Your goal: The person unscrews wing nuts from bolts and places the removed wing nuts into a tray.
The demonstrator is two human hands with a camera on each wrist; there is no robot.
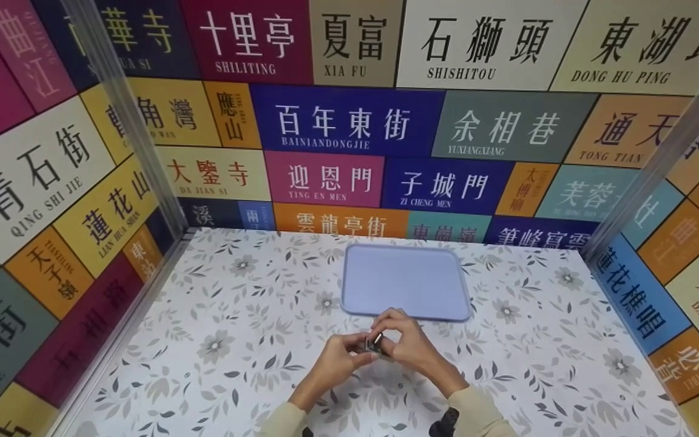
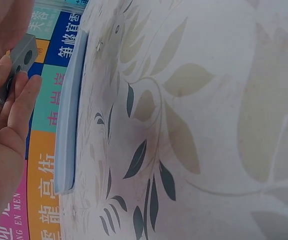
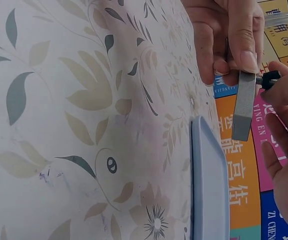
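My left hand holds a small grey metal block, its thumb pressed on one end. Round holes show in the block's face in the left wrist view. A threaded screw with a black head stands out from the block's side in the right wrist view. My right hand pinches the screw's head between fingertips and thumb. Both hands are close together above the table, near the front edge of a pale blue tray. How deep the screw sits is hidden.
The table has a white cover printed with leaves and flowers. Walls with coloured sign panels stand behind it and at both sides. Clear upright strips mark the wall corners.
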